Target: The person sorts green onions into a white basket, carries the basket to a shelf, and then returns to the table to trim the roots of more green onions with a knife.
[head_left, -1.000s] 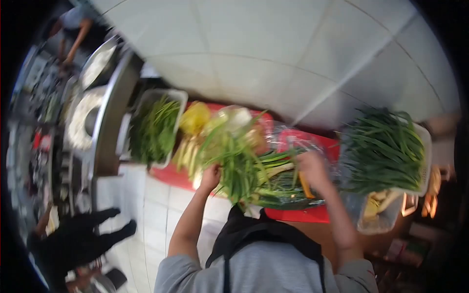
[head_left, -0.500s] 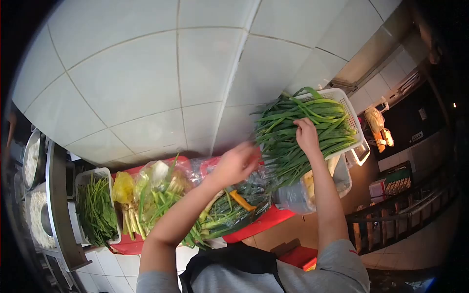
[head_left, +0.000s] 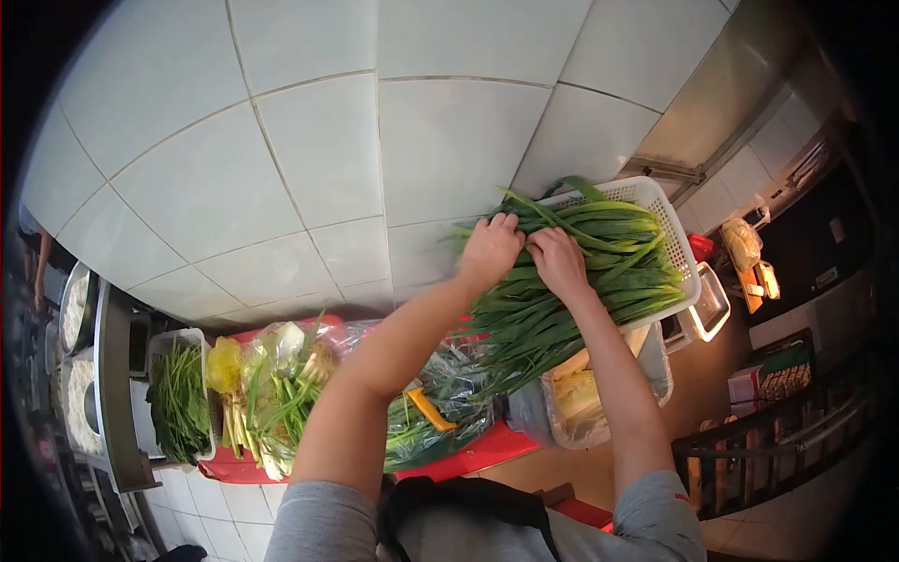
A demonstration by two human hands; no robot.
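Wall tiles [head_left: 318,140] glossy — basket [head_left: 680,234] plast. — sleeves [head_left: 321,523] matt cloth

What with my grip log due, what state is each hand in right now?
Left hand: fingers curled at the green leaves; firm grip cannot be told.
Right hand: fingers bent in at the same leaves; firm grip cannot be told.

no readable text, brand, number or sign, a small red marking [head_left: 681,497] on the grey right sleeve [head_left: 655,510], too small to read, 2 pale labels [head_left: 826,277] on a dark surface [head_left: 807,258] at the picture's right, their print, if any, too small to make out
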